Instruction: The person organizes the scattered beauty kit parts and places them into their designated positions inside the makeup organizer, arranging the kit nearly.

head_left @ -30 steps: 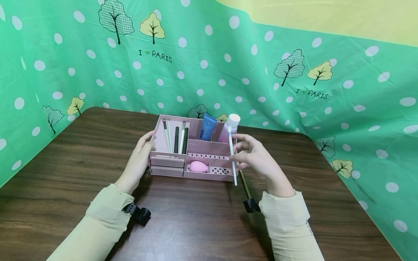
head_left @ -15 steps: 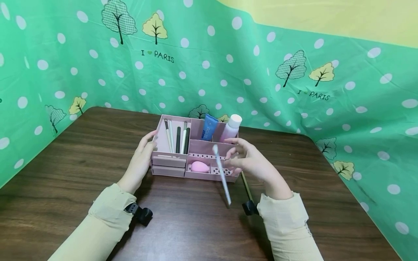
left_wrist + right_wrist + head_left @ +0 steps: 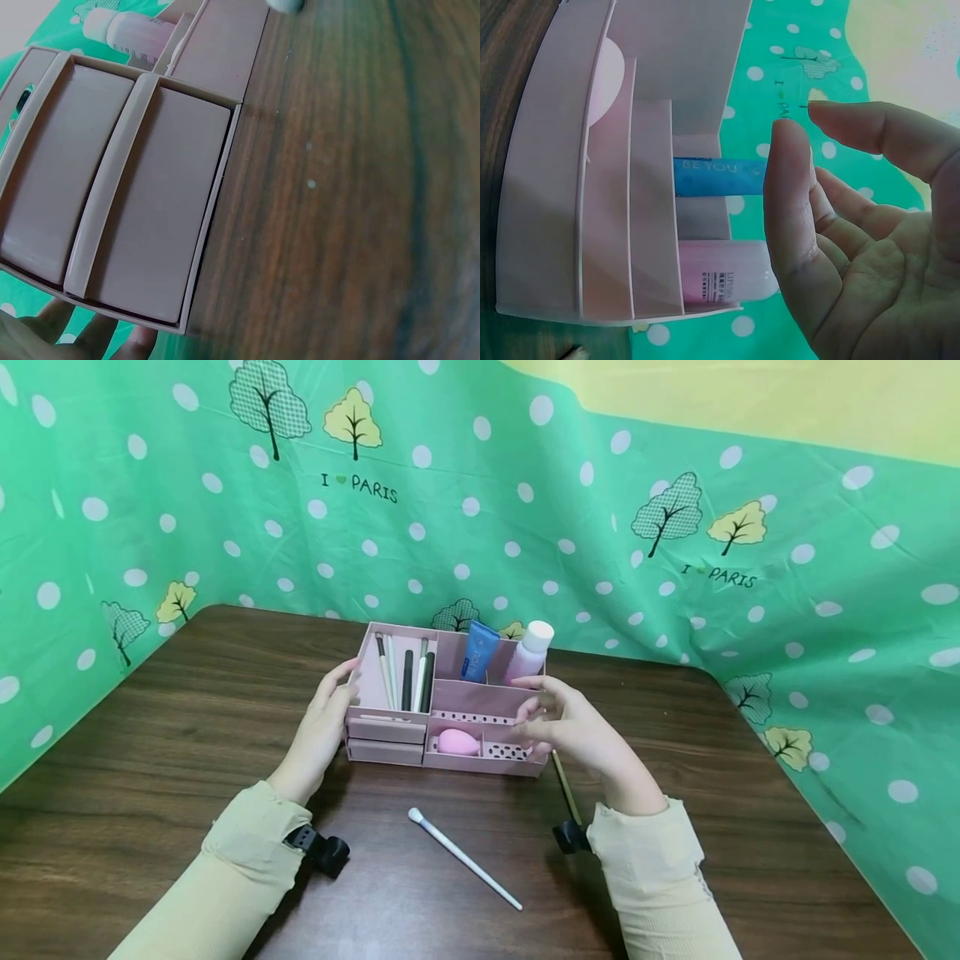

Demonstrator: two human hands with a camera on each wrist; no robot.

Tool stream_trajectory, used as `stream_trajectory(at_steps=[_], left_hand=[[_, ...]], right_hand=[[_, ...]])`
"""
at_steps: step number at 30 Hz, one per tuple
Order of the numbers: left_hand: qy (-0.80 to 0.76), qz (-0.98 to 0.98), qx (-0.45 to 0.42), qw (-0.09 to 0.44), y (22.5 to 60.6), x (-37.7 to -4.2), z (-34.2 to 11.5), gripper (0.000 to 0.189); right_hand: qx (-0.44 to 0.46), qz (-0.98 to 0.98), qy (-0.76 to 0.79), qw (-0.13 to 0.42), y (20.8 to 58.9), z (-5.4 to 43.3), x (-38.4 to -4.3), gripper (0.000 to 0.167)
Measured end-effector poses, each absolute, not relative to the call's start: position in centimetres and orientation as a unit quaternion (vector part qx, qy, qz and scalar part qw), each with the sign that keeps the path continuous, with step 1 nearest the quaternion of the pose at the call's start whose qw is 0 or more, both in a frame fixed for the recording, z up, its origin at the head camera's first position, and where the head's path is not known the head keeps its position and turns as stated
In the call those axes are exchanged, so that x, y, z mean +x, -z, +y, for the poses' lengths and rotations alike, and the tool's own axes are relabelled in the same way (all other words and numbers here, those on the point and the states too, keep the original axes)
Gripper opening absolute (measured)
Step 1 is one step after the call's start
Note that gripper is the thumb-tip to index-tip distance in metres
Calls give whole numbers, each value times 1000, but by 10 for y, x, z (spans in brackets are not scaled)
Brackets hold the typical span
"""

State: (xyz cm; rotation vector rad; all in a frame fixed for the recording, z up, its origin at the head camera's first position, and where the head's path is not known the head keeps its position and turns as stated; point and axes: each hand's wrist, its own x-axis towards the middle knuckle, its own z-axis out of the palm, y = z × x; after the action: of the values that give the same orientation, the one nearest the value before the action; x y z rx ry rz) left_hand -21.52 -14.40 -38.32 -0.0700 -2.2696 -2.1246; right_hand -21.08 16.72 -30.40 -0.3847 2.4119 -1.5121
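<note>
A pink desktop organizer (image 3: 384,728) stands on the table, its two drawers pushed in. My left hand (image 3: 313,735) rests along its left side, and fingertips (image 3: 139,341) show against that side in the left wrist view. My right hand (image 3: 573,727) hovers by the right front corner, fingers loosely bent and apart, with nothing between thumb and fingertips in the right wrist view. In front of the organizer, a white makeup brush (image 3: 465,858) lies diagonally on the table. Several brushes and pens (image 3: 407,681) lean in the left compartment.
A blue tube (image 3: 478,652) and a white-capped pink bottle (image 3: 529,653) stand in the rear compartments. The front one holds a pink makeup sponge (image 3: 458,742). Right of the organizer lies a thin gold stick (image 3: 565,787), partly hidden by the wrist camera. A green polka-dot cloth (image 3: 465,510) hangs behind.
My right hand has let go of the white brush, which has fallen from beside the bottle to the table in front. The left hand has stayed at the organizer's side.
</note>
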Motion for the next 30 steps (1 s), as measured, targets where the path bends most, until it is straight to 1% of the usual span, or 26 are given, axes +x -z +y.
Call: stream_trajectory(at_steps=[6, 13, 23, 30], left_hand=[[680, -733, -24, 15, 383, -215, -145, 52], [683, -730, -15, 14, 381, -215, -145, 52], [682, -731, -12, 11, 381, -216, -146, 52], [685, -729, -16, 11, 381, -215, -145, 52]], right_hand=[[-138, 831, 521, 139, 306, 168, -212, 56], [-171, 830, 509, 148, 307, 164, -210, 42], [-178, 829, 495, 191, 308, 147, -201, 37], [-208, 840, 452, 218, 315, 136, -197, 31]])
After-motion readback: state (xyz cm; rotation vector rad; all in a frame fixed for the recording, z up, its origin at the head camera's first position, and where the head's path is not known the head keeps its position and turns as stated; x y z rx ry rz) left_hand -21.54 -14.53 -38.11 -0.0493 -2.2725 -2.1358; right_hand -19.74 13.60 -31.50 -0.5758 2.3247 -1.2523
